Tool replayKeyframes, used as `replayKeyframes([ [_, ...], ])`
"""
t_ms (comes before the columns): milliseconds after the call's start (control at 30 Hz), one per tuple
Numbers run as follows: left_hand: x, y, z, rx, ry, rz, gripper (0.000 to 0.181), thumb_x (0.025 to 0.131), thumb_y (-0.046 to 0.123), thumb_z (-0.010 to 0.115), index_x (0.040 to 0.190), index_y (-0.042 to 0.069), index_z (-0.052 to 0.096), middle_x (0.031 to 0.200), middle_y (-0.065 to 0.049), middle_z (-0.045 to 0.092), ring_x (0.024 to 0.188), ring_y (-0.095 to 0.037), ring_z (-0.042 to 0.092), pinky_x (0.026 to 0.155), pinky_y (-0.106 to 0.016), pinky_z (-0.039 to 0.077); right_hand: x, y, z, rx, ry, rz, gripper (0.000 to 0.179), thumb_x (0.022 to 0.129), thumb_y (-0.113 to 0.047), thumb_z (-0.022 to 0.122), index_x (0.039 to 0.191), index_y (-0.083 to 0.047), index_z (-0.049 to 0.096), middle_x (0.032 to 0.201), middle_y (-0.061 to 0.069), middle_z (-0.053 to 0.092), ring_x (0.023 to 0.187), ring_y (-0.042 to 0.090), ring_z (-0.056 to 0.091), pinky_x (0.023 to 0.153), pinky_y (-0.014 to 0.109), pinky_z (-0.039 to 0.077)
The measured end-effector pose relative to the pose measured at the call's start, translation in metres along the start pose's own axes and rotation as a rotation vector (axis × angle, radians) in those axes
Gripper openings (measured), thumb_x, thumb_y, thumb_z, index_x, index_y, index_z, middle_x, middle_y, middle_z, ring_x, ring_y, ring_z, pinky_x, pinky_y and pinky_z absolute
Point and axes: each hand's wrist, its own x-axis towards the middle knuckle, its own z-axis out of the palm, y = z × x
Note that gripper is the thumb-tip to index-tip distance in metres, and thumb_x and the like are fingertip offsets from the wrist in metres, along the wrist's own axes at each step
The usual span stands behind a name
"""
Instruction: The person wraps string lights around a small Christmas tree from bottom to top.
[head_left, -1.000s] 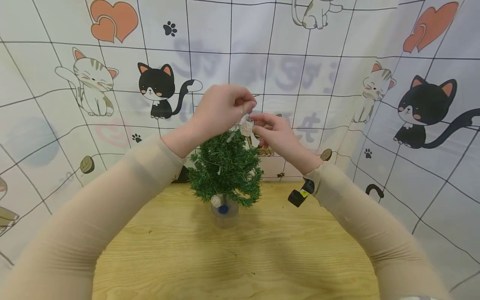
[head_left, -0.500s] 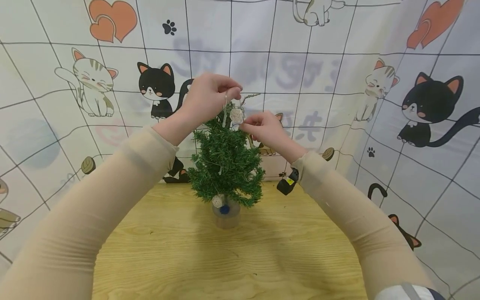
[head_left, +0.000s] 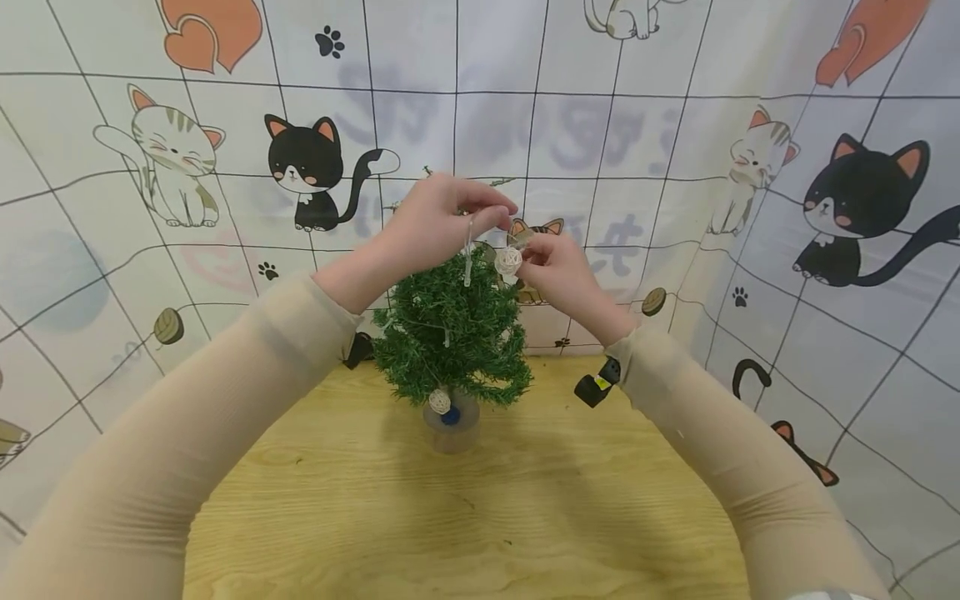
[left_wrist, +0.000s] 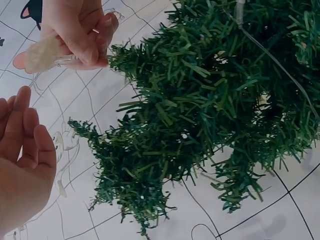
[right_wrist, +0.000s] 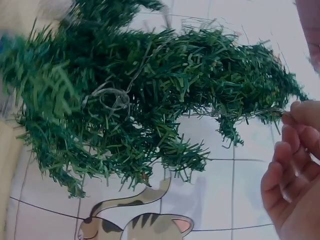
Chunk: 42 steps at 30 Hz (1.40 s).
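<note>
A small green artificial Christmas tree (head_left: 453, 333) stands in a translucent base (head_left: 452, 429), draped with a clear-wired light string. Near the treetop, my left hand (head_left: 435, 218) is raised with thumb and fingertips close together at the wire; a clear bulb stem (head_left: 468, 268) hangs below it. My right hand (head_left: 561, 271) pinches the wire beside a white woven ball (head_left: 508, 261). In the right wrist view, thumb and finger of the right hand (right_wrist: 297, 165) grip the wire (right_wrist: 250, 114) stretched along the tree. The left wrist view shows the left hand (left_wrist: 22, 150) partly, its exact hold unclear.
Another white woven ball (head_left: 439, 402) hangs low at the front of the tree, beside a blue round spot (head_left: 450, 416) on the base. Below is a wood-grain table (head_left: 472, 517). A cat-patterned cloth (head_left: 495, 58) hangs close behind. The right wrist carries a black camera (head_left: 592, 389).
Both hands first shifted left over the treetop, then back right and slightly down. The woven ball moved with them and now sits against the right fingers.
</note>
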Motion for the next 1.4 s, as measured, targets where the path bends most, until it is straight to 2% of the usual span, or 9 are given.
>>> replayKeyframes([
  [133, -0.003, 0.003, -0.002, 0.008, 0.017, 0.016, 0.024, 0.101, 0.023, 0.054, 0.116, 0.015, 0.072, 0.1, 0.003, 0.072, 0.072, -0.015, 0.051, 0.062, -0.029, 0.033, -0.003, -0.001, 0.0, -0.101, 0.043, -0.09, 0.012, 0.089, -0.001, 0.059, 0.081, -0.002, 0.068, 0.068, 0.007, 0.057, 0.057, 0.02, 0.043, 0.059, 0.031, 0.036],
  [333, -0.007, -0.004, -0.007, 0.036, 0.046, -0.012, 0.024, 0.101, 0.021, 0.055, 0.116, 0.014, 0.071, 0.099, 0.003, 0.072, 0.074, -0.014, 0.055, 0.065, -0.029, 0.038, 0.004, 0.007, -0.005, -0.079, 0.06, 0.076, 0.021, 0.095, -0.02, 0.062, 0.105, -0.005, 0.073, 0.099, 0.007, 0.07, 0.07, 0.018, 0.06, 0.062, 0.03, 0.047],
  [500, -0.015, -0.014, -0.024, 0.07, 0.147, -0.03, 0.024, 0.1, 0.024, 0.056, 0.116, 0.014, 0.072, 0.1, 0.002, 0.073, 0.092, -0.01, 0.061, 0.072, -0.029, 0.039, 0.024, -0.008, 0.0, -0.04, 0.069, 0.106, 0.022, 0.094, -0.025, 0.064, 0.104, -0.007, 0.073, 0.095, 0.007, 0.071, 0.076, 0.024, 0.061, 0.064, 0.029, 0.048],
  [767, -0.035, -0.026, -0.055, 0.129, 0.274, -0.062, 0.028, 0.102, 0.029, 0.051, 0.112, 0.015, 0.073, 0.097, 0.001, 0.072, 0.062, -0.015, 0.046, 0.053, -0.028, 0.03, 0.036, -0.032, 0.016, -0.159, -0.062, 0.018, 0.02, 0.094, -0.027, 0.065, 0.102, -0.011, 0.075, 0.092, 0.002, 0.069, 0.071, 0.022, 0.057, 0.064, 0.034, 0.045],
  [867, -0.04, -0.033, -0.062, 0.115, 0.305, -0.093, 0.027, 0.101, 0.028, 0.054, 0.111, 0.013, 0.074, 0.095, 0.001, 0.072, 0.063, -0.014, 0.048, 0.054, -0.026, 0.031, 0.033, -0.03, 0.02, -0.231, -0.09, -0.015, 0.017, 0.094, -0.026, 0.065, 0.101, -0.013, 0.075, 0.097, -0.002, 0.068, 0.072, 0.018, 0.056, 0.067, 0.033, 0.045],
  [1000, -0.046, -0.043, -0.07, -0.064, 0.336, -0.169, 0.026, 0.099, 0.026, 0.057, 0.111, 0.008, 0.073, 0.093, 0.001, 0.071, 0.083, -0.014, 0.057, 0.06, -0.024, 0.037, 0.03, -0.023, 0.022, -0.276, -0.1, -0.039, 0.017, 0.094, -0.026, 0.065, 0.101, -0.014, 0.075, 0.097, -0.001, 0.068, 0.073, 0.018, 0.057, 0.068, 0.034, 0.046],
  [1233, -0.048, -0.061, -0.083, -0.54, 0.44, -0.252, 0.027, 0.096, 0.02, 0.063, 0.116, 0.002, 0.068, 0.091, -0.002, 0.07, 0.076, -0.017, 0.052, 0.069, -0.025, 0.046, 0.029, -0.018, 0.016, -0.247, -0.038, -0.043, 0.021, 0.092, -0.013, 0.056, 0.099, -0.011, 0.075, 0.093, 0.003, 0.069, 0.06, 0.02, 0.046, 0.058, 0.033, 0.037],
  [1300, -0.044, -0.067, -0.085, -0.607, 0.459, -0.273, 0.027, 0.096, 0.019, 0.063, 0.117, 0.004, 0.067, 0.096, -0.004, 0.069, 0.078, -0.016, 0.052, 0.071, -0.026, 0.046, 0.031, -0.019, 0.012, -0.206, 0.025, -0.027, 0.023, 0.089, -0.011, 0.053, 0.095, -0.009, 0.075, 0.088, 0.005, 0.069, 0.058, 0.02, 0.046, 0.058, 0.031, 0.036],
  [1400, -0.036, -0.075, -0.085, -0.597, 0.443, -0.306, 0.029, 0.097, 0.019, 0.061, 0.123, 0.008, 0.065, 0.109, -0.004, 0.067, 0.086, -0.015, 0.055, 0.075, -0.027, 0.044, 0.038, -0.023, 0.005, -0.149, 0.142, -0.049, 0.023, 0.088, -0.009, 0.052, 0.088, -0.006, 0.074, 0.077, 0.009, 0.067, 0.059, 0.02, 0.048, 0.061, 0.029, 0.037],
])
